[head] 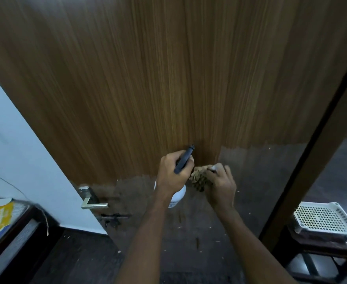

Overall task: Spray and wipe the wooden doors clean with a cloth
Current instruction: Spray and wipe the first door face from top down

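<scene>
Left hand grips sprayer, right hand bunches cloth; aim at door, mist lightly, wipe along the grain

The wooden door is faced with a brown veneer of fine vertical grain, smooth and of a soft sheen; its lower band is seen duller and greyer, speckled with pale flecks. The door handle is made of brushed, shiny metal. The spray bottle is formed of white plastic, with a dark matt plastic spray head. The cloth is a tan, crumpled, rough-textured fabric. The perforated basket is moulded in pale matt plastic. The wall is painted smooth and matt.
</scene>
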`<action>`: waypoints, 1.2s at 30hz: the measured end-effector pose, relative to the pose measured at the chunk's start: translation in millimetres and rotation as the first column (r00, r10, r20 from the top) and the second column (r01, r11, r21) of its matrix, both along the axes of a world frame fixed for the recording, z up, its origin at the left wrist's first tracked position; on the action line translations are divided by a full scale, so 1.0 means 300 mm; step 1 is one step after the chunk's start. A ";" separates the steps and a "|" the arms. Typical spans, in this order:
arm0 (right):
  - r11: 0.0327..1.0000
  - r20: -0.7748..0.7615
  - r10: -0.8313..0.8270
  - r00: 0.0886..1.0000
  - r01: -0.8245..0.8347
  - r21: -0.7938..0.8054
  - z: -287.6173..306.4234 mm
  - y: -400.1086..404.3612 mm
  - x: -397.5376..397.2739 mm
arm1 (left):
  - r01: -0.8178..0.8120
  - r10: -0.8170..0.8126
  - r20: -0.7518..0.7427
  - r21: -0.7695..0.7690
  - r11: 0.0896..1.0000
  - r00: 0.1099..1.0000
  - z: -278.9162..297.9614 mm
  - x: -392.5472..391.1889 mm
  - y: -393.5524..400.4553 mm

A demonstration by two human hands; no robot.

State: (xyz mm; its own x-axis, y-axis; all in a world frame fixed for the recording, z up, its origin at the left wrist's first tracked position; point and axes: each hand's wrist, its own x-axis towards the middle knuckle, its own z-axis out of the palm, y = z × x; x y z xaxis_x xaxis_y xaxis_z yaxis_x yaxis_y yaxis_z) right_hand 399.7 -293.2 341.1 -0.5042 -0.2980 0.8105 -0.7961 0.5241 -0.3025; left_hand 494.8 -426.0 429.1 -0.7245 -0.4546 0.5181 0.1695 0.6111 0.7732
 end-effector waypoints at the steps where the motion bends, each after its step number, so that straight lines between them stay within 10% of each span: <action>1: 0.998 -0.002 -0.023 1.000 0.023 -0.065 0.048 -0.001 -0.005 | -0.004 0.004 0.000 -0.003 1.000 1.000 -0.001 -0.003 0.004; 5: 0.951 -0.070 -0.134 0.988 0.109 -0.289 0.205 0.000 -0.073 | -0.035 0.035 0.017 -0.007 0.999 0.999 -0.006 -0.015 0.021; 13: 1.000 0.023 0.016 1.000 -0.017 0.026 -0.026 0.101 -0.059 | -0.023 0.023 0.028 0.002 1.000 0.999 0.009 -0.046 0.075; 19: 0.970 -0.056 -0.075 0.996 0.060 -0.236 0.182 0.090 -0.142 | -0.057 0.057 0.025 -0.001 0.998 0.998 0.012 -0.080 0.118; 25: 0.989 -0.031 0.109 0.994 -0.105 0.107 -0.039 0.194 -0.149 | -0.039 0.039 -0.002 0.006 0.999 0.999 0.011 -0.113 0.171; 32: 0.946 -0.010 -0.056 0.998 0.050 -0.319 0.185 0.187 -0.220 | -0.045 0.046 0.008 -0.011 0.999 0.999 -0.003 -0.143 0.218; 36: 0.998 -0.035 0.044 0.998 -0.045 -0.031 0.003 0.253 -0.219 | -0.037 0.037 0.023 -0.013 0.999 0.999 -0.006 -0.165 0.265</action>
